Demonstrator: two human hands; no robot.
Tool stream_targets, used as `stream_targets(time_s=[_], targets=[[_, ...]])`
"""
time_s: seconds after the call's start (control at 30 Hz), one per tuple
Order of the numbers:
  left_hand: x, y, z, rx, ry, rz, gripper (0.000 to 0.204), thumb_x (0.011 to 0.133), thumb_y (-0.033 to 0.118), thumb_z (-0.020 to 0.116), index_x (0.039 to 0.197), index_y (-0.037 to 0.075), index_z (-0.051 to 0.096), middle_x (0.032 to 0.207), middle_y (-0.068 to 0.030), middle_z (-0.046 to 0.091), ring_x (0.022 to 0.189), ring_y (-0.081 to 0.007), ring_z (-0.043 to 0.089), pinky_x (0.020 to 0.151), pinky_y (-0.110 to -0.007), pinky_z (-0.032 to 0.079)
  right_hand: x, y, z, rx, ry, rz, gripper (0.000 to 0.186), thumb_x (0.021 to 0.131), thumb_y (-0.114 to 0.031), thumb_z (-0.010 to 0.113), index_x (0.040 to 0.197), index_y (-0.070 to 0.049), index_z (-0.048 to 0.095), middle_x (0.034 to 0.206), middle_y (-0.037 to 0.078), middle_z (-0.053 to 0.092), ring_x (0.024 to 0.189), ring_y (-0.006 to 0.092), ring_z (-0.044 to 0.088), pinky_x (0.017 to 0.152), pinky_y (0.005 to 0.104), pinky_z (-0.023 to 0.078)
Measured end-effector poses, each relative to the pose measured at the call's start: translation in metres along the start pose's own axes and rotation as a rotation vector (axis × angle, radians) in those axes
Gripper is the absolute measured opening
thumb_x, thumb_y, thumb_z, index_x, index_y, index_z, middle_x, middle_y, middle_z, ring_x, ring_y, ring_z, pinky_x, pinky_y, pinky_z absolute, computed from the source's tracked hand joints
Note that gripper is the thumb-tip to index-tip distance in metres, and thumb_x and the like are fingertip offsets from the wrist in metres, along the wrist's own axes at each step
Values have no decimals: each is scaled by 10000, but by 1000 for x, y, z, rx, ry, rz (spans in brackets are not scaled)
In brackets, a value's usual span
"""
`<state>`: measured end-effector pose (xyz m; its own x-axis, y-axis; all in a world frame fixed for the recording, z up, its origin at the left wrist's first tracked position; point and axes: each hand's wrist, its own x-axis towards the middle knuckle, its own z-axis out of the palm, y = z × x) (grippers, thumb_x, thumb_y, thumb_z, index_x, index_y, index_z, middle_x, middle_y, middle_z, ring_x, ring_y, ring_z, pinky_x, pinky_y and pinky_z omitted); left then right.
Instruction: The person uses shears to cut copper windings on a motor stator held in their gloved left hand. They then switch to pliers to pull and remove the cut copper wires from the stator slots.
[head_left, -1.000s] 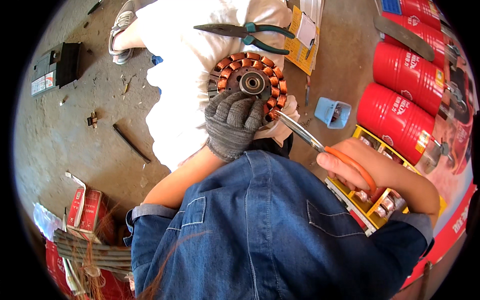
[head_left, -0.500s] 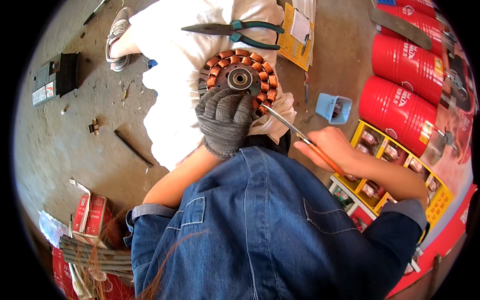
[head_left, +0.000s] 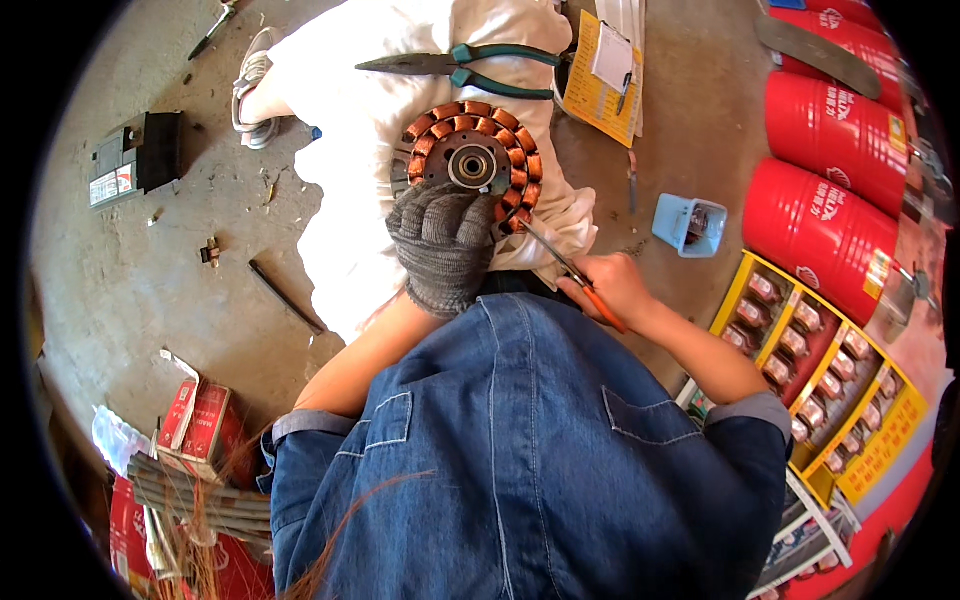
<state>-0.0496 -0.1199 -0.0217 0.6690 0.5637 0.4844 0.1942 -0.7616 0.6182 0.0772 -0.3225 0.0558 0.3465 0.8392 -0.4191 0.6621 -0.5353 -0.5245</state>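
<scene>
1. We find the stator [head_left: 480,140] lying on the white cloth [head_left: 345,180], hub [head_left: 472,148] upward, copper coils [head_left: 517,158] ringed around it.
2. The gloved left hand [head_left: 440,240] has its grip curled over the stator's near edge, fingers bent; we cannot tell how firmly it presses.
3. The bare right hand [head_left: 612,284] has its grip closed round the orange handle of the scissors [head_left: 601,306]. We cannot tell how far the blades are parted.
4. The scissors' tip is at the coils on the stator's lower right; we cannot tell whether it touches.
5. Pliers [head_left: 440,64] with teal handles lie on the cloth just beyond the stator, nose leftward, handles spread.
6. To the right of the cloth we see a yellow sheet [head_left: 590,92] under a clipboard [head_left: 610,57], and a blue tub [head_left: 672,225] on the floor [head_left: 230,240].
7. Farther right are red drums [head_left: 820,220], near a yellow rack [head_left: 880,445] of small packs [head_left: 812,410].
8. On our left, a black box [head_left: 152,150] and a thin black rod [head_left: 285,297] lie on the floor.
</scene>
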Motion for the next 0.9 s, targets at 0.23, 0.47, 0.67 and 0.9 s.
stream_targets(time_s=[0.23, 0.47, 0.67, 0.9], targets=[[3, 2, -3, 24, -1, 21, 363, 661, 98, 706, 1017, 168, 702, 1013, -62, 639, 976, -291, 627, 888, -498, 473, 5, 14, 21, 49, 104, -63, 358, 828, -315, 765, 668, -55, 577, 584, 153, 580, 557, 359, 621, 526, 422, 499], [2, -7, -11, 30, -87, 103, 367, 698, 138, 708, 1065, 152, 697, 1073, -70, 619, 1031, -306, 607, 926, -504, 480, 0, -18, -29, 75, -142, 122, 516, 868, -507, 709, 657, -52, 587, 579, 151, 569, 567, 362, 608, 553, 417, 488], [13, -28, -28, 68, -244, 292, 410, 730, 163, 703, 1138, 127, 687, 1181, -113, 601, 1097, -328, 597, 1001, -538, 472, 0, -26, -45, 275, -330, 270, 588, 895, -543, 679, 622, -31, 582, 565, 144, 553, 516, 322, 540, 547, 376, 451], [30, -23, -8, -98, -12, 132, 310, 654, 47, 687, 963, 68, 681, 1014, -114, 666, 922, -328, 636, 770, -485, 505, 3, -39, -40, 432, -184, 270, 479, 914, -399, 695, 667, 2, 610, 572, 176, 553, 489, 309, 501, 525, 381, 435]])
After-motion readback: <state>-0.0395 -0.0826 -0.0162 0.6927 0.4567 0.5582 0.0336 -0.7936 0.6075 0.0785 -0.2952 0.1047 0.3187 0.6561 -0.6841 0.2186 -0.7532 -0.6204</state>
